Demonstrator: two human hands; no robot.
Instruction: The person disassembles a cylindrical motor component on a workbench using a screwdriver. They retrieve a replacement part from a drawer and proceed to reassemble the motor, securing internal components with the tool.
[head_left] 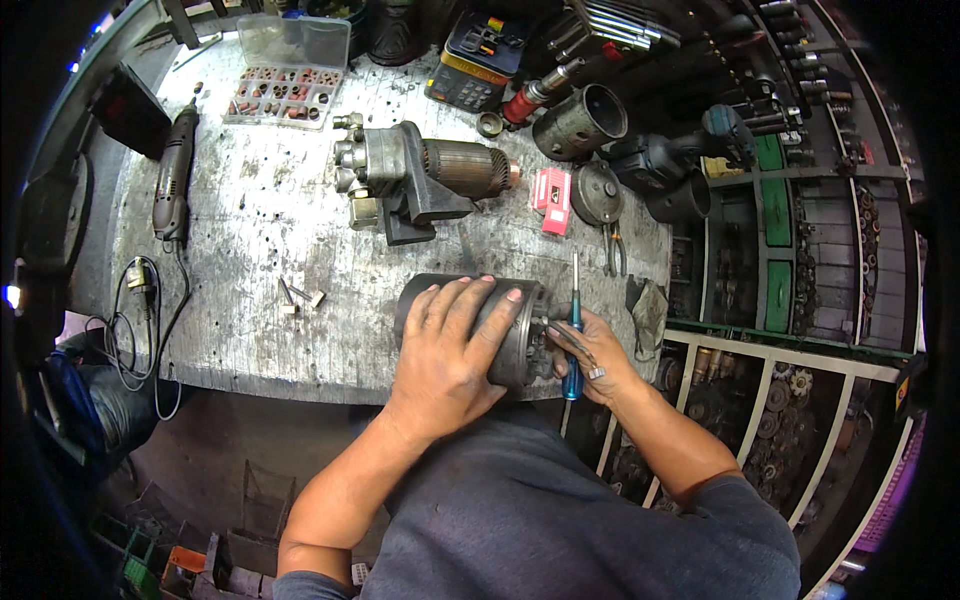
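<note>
A dark, cylindrical metal housing [515, 345] lies at the near edge of the scuffed, pale grey worktop [250, 340]. The left hand [450, 360] rests on it, grip spread wide; the right hand [603, 350], at its right end, has its grip curled around a slim, translucent blue-handled screwdriver [573, 386]. Beyond stands a ridged, copper-ended armature [465, 168].

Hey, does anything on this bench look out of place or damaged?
Two slightly untidy spots: at left, the cord sags past the near edge of the bench, where it might snag, and a few small parts lie loose in the open. The top is heavily stained, probably ordinary wear.
</note>
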